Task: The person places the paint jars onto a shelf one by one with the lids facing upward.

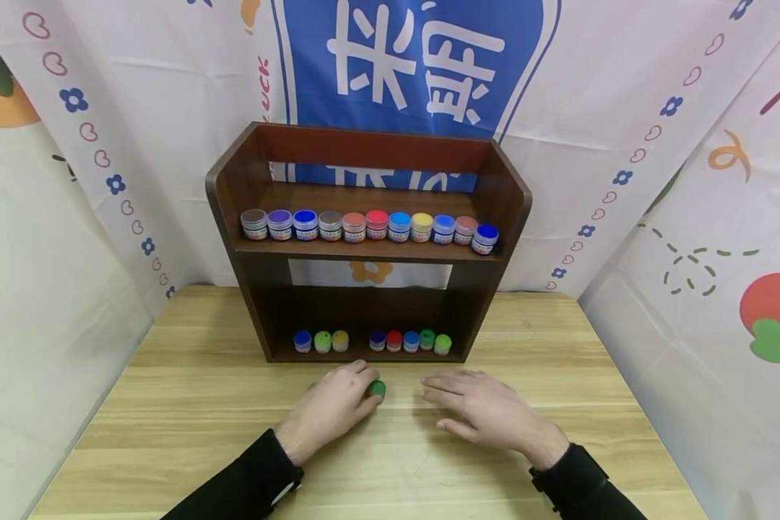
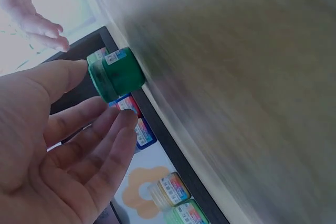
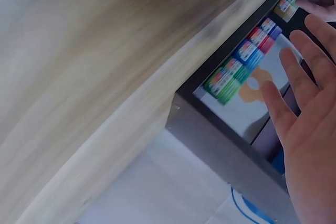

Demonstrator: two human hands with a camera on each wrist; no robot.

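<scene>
My left hand (image 1: 333, 406) pinches a small green paint jar (image 1: 377, 391) between thumb and fingers, just in front of the shelf's lower edge. In the left wrist view the green lid and a white barcode label show on this jar (image 2: 116, 74). My right hand (image 1: 484, 410) hovers low over the table with fingers extended and holds nothing. Behind both hands stands a dark brown two-level wooden shelf (image 1: 364, 252). On its lower board, a group of blue, lime and yellow jars (image 1: 323, 341) sits left of a gap; several more jars (image 1: 411, 341) sit to the right.
A row of capped paint jars (image 1: 377, 225) lines the upper board, the rightmost slightly forward. The shelf stands at the back of a light wooden table (image 1: 188, 404). Printed white cloth (image 1: 591, 108) hangs behind and at both sides.
</scene>
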